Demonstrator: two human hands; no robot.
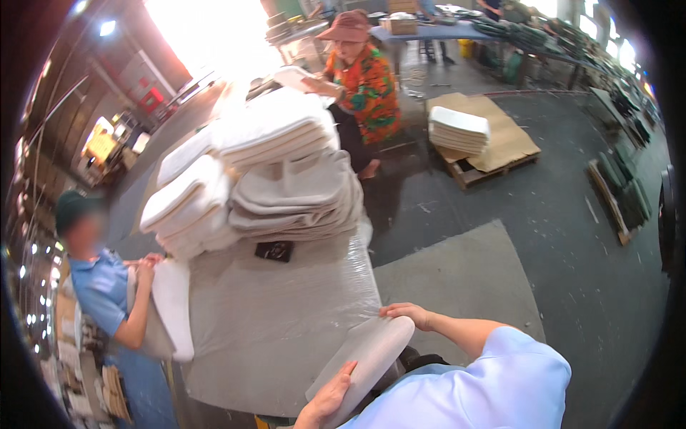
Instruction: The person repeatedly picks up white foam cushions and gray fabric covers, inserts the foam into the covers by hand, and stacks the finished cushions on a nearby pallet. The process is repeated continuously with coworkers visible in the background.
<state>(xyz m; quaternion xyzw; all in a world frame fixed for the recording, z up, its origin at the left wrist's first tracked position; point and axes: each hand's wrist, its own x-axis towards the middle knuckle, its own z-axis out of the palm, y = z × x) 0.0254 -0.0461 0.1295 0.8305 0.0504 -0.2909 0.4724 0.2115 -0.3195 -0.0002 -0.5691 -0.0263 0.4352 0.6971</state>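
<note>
A pale, soft sheet (373,350) with a rounded end lies at a slant over the near right edge of the wrapped table, close to my body. My left hand (330,395) holds its near end, fingers resting across the upper face. At the far rounded end my right hand (409,313) grips the rim, its fingertips reaching past the edge to the tabletop. The undersides of both grips are hidden. Beyond my hands, the table (264,322) has a shiny plastic covering.
Grey folded sheets (293,200) and white stacks (275,129) fill the table's far end, beside a small black item (274,250). One co-worker (107,279) handles a white sheet at left; another (364,86) stands behind the stacks. A pallet (500,136) carries more white pieces.
</note>
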